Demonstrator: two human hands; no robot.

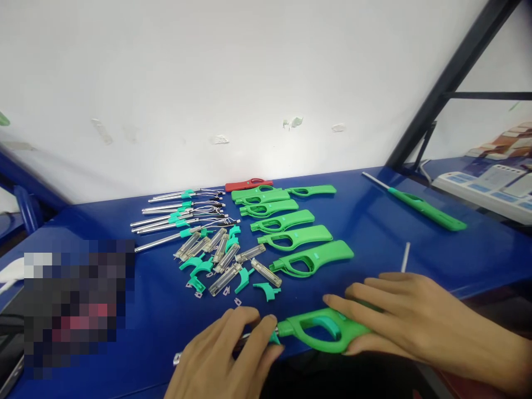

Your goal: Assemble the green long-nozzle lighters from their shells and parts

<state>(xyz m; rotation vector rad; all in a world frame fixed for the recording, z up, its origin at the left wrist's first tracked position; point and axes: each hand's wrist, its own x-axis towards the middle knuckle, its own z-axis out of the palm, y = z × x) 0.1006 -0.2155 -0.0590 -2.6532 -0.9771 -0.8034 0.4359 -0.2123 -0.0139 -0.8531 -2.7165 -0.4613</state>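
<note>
Right hand (399,310) curls round broad end of green handle (352,332) at near edge of surface (374,255); left hand (228,360), bent closed, grips metal rod (244,337). Handle looks light, stiff, slightly slippery; trigger loop (320,347) probably weaker. Best hold: broad end.

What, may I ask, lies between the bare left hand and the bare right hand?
In the head view, a green plastic handle with a curved teal trigger lies between the left hand and right hand.
</note>
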